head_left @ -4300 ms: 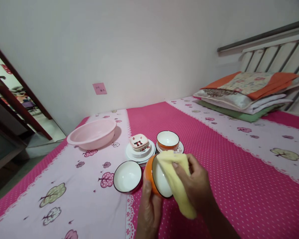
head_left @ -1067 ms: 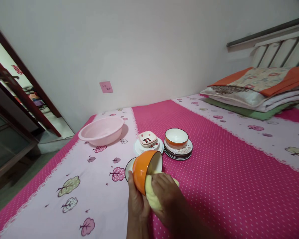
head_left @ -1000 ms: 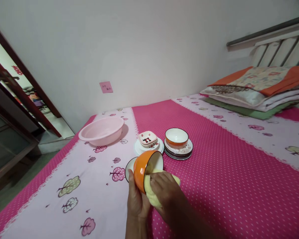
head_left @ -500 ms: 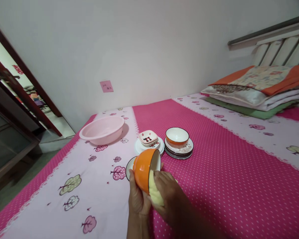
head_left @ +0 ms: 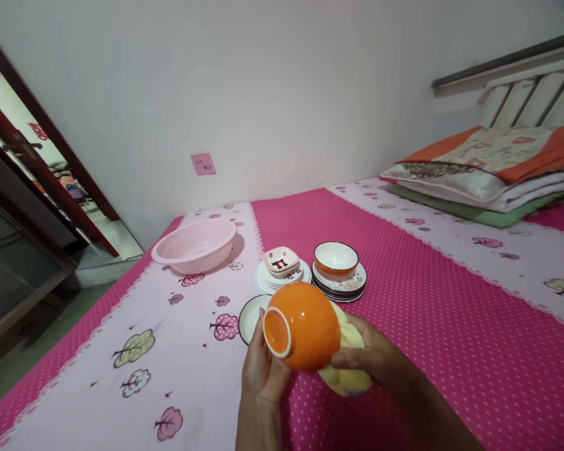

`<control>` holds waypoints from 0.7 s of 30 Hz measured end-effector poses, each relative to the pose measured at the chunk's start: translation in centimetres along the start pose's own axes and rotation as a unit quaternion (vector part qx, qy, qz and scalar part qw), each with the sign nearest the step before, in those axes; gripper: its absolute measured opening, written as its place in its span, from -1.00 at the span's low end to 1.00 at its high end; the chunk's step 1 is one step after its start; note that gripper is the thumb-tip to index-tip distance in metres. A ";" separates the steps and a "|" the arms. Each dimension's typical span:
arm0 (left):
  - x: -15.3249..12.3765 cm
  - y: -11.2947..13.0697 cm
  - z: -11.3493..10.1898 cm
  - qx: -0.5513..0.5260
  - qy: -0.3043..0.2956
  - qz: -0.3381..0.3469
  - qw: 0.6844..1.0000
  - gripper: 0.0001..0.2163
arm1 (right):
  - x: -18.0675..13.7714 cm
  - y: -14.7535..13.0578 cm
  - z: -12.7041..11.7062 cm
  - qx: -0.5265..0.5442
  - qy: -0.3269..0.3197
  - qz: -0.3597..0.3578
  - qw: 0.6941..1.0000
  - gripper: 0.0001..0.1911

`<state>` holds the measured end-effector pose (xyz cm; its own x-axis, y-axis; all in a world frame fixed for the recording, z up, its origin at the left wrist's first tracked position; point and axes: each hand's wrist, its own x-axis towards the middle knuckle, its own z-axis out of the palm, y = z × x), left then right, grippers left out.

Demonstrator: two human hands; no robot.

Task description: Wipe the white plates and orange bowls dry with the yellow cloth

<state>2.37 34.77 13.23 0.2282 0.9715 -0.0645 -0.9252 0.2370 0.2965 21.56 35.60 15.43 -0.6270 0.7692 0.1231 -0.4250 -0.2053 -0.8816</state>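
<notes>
I hold an orange bowl (head_left: pixel 305 326) above the bed, turned so its round foot faces me and its mouth points away. My left hand (head_left: pixel 262 374) cups it from below, near the foot. My right hand (head_left: pixel 373 357) grips a yellow cloth (head_left: pixel 346 369) pressed against the bowl's right side. Just behind the bowl, another bowl with a white inside (head_left: pixel 251 316) lies on the bedspread, partly hidden.
A pink basin (head_left: pixel 195 244) sits at the far left. A small square dish on white plates (head_left: pixel 282 269) and an orange bowl on dark-rimmed plates (head_left: pixel 337 266) stand behind. Folded quilts (head_left: pixel 489 175) lie at the headboard. The bed edge and a doorway are on the left.
The orange bowl has been turned over: its mouth faced right earlier, its foot now faces me. The cloth has moved from the bowl's inside and rim to its outer right side.
</notes>
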 end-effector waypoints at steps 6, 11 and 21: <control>-0.8 0.4 2.2 0.034 0.164 0.089 0.982 -0.70 | 0.7 1.9 -1.3 -0.029 0.031 0.031 0.999 -0.28; -1.5 0.4 3.6 0.161 0.248 0.298 0.907 -0.76 | 1.0 0.7 -2.1 -0.183 0.250 0.007 0.951 -0.35; -2.0 -1.2 4.0 0.404 0.297 0.378 0.778 -0.54 | -0.7 -0.2 5.6 -0.604 0.257 -0.311 0.687 -0.46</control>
<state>4.26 32.52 16.79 -0.6904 0.7208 0.0614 -0.1795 -0.2530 0.9507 18.39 31.75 18.05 -0.1243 0.6561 0.7444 0.5393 0.6744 -0.5043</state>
